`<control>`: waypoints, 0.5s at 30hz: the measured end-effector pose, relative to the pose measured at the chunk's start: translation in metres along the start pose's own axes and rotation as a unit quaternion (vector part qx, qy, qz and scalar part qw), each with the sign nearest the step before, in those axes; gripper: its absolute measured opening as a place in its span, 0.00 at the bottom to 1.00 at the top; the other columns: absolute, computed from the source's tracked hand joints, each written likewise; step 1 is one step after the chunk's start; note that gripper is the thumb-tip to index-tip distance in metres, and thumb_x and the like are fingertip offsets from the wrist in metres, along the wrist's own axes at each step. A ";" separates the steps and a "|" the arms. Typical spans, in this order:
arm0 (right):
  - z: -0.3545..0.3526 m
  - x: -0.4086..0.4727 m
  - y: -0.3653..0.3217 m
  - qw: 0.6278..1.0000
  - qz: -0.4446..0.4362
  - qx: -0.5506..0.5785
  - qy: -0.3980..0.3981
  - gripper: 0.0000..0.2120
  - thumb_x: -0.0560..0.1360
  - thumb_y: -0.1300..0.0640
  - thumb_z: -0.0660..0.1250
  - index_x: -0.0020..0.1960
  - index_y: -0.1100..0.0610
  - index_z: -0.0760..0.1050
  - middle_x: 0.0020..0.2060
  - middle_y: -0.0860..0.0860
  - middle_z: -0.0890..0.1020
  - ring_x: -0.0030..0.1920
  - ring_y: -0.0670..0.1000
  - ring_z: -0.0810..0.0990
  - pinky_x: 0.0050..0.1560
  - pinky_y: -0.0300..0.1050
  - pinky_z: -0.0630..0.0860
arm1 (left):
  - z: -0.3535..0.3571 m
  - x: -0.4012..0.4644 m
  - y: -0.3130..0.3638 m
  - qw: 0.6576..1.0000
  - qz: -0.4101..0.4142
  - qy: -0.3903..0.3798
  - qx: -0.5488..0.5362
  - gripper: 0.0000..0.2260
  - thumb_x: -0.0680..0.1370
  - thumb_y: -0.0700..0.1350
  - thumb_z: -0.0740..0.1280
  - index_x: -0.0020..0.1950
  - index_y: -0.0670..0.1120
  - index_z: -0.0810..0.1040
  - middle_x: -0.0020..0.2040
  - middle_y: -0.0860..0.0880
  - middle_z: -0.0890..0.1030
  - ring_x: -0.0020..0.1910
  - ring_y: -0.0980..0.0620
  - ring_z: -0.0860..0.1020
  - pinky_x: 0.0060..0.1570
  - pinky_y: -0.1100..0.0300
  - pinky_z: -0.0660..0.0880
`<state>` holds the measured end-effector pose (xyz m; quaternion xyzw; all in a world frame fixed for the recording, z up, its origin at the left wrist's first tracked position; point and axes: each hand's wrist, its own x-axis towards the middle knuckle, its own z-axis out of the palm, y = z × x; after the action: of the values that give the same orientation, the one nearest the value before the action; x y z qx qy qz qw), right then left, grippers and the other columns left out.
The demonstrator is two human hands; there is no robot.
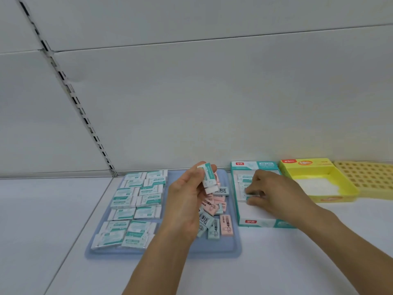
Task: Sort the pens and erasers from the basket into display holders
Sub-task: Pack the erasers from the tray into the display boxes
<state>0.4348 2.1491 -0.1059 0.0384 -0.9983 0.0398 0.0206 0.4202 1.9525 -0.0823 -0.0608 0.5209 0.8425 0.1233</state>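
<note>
A pale table (pixel 63 209) meets a white panelled wall. My left hand (pixel 187 201) pinches a teal-sleeved eraser (pixel 208 177) upright above the blue tray (pixel 236 245), where more teal, pink and pale-blue erasers (pixel 214 216) lie. My right hand (pixel 274 192) pinches another eraser (pixel 252 193) flat inside the teal display box (pixel 255 223). These blocks look light and firm, the paper sleeves likely slick; I judge the long sides best for holding. The box walls stand low, with bare floor near its front edge. A yellow box (pixel 344 184) sits just beside.
</note>
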 end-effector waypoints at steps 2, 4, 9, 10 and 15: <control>-0.001 -0.002 -0.001 0.997 0.003 0.020 0.069 0.12 0.78 0.43 0.62 0.58 0.42 0.79 0.54 0.43 0.75 0.54 0.47 0.76 0.43 0.41 0.69 | 0.002 0.000 -0.001 1.000 0.000 -0.014 -0.003 0.07 0.81 0.40 0.63 0.54 0.42 0.80 0.50 0.45 0.85 0.46 0.51 0.82 0.46 0.58 0.81; -0.003 -0.004 -0.002 0.975 -0.033 0.153 0.159 0.13 0.78 0.48 0.64 0.62 0.42 0.76 0.52 0.42 0.75 0.50 0.45 0.77 0.43 0.43 0.71 | 0.004 0.000 -0.002 0.999 0.003 -0.028 0.027 0.07 0.81 0.40 0.62 0.56 0.43 0.78 0.49 0.45 0.86 0.43 0.50 0.82 0.42 0.56 0.81; -0.039 -0.006 -0.011 0.911 -0.183 0.362 0.071 0.26 0.73 0.60 0.74 0.64 0.38 0.74 0.57 0.39 0.77 0.55 0.45 0.78 0.48 0.38 0.76 | 0.015 0.005 -0.004 0.975 0.038 -0.080 0.204 0.14 0.77 0.44 0.71 0.60 0.47 0.72 0.38 0.45 0.85 0.32 0.45 0.77 0.30 0.58 0.75; -0.045 -0.006 -0.009 0.911 -0.172 0.370 0.055 0.25 0.71 0.61 0.75 0.62 0.40 0.76 0.54 0.40 0.79 0.54 0.46 0.79 0.48 0.40 0.76 | 0.019 0.006 -0.002 0.966 0.044 -0.096 0.236 0.16 0.75 0.44 0.72 0.60 0.47 0.72 0.38 0.46 0.85 0.31 0.47 0.77 0.30 0.58 0.74; -0.053 -0.013 0.019 0.978 -0.069 0.169 0.101 0.14 0.71 0.50 0.74 0.56 0.49 0.81 0.43 0.41 0.79 0.41 0.43 0.76 0.45 0.42 0.72 | 0.035 0.012 -0.005 0.929 0.088 -0.131 0.334 0.13 0.77 0.46 0.71 0.59 0.49 0.73 0.45 0.49 0.85 0.39 0.52 0.83 0.48 0.54 0.80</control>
<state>0.4485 2.1729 -0.0556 0.1057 -0.9649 0.2103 0.1168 0.4113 1.9876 -0.0733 0.1407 0.7544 0.6281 0.1286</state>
